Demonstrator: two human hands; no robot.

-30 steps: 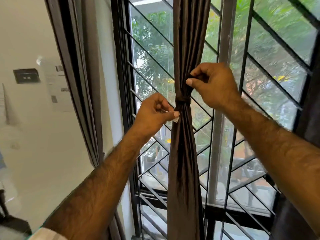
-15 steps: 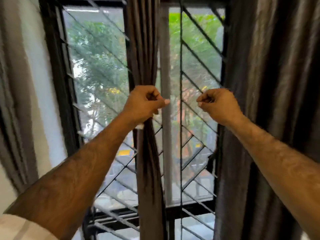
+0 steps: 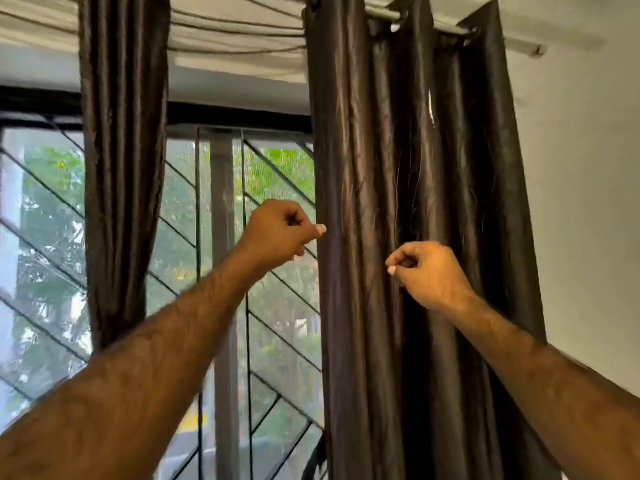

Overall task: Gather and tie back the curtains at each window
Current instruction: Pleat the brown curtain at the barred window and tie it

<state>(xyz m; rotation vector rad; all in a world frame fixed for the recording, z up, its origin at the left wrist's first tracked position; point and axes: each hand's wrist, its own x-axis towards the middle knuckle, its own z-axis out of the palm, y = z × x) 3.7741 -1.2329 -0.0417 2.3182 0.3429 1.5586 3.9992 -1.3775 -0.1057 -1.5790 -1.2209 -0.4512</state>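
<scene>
Both arms are reaching up twd the window. Left hand (image 3: 277,230) is hanging in a loose fist, thumb tip right at the edge of the loose dark curtain (image 3: 415,188). Right hand (image 3: 427,271) is curling in front of that curtain's folds; can't tell if it's pinching cloth. Gathered curtain (image 3: 121,168) is hanging at left, grille (image 3: 277,306) showing btwn them.

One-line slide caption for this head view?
Both hands, left hand and right hand, fingers curled, raised before the untied right curtain hanging from its rod.
</scene>
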